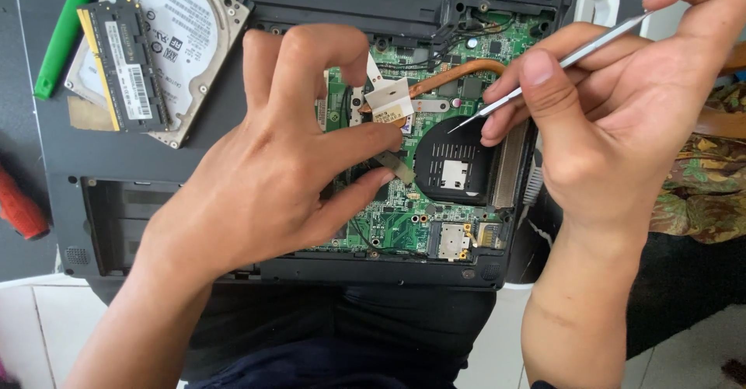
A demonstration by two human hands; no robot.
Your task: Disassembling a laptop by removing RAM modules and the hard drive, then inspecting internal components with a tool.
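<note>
An opened dark laptop [101, 163] lies upside down on my lap, its green circuit board [396, 222] bare. My left hand [272, 156] rests over the board, thumb and forefinger pinching a small flat ribbon cable [398, 167] beside the black round fan [454, 163]. My right hand [606, 117] grips a thin metal pointed tool [544, 74], whose tip sits at the fan's upper edge. A copper heat pipe [458, 74] curves above the fan, next to a white-taped part [388, 100].
On the laptop's upper left lie a silver hard drive [183, 16] with a memory stick [124, 66] on top. A green plastic pry tool [66, 31] and a red handle [19, 206] sit at the left. White tiled floor shows below; camouflage cloth [703, 187] at right.
</note>
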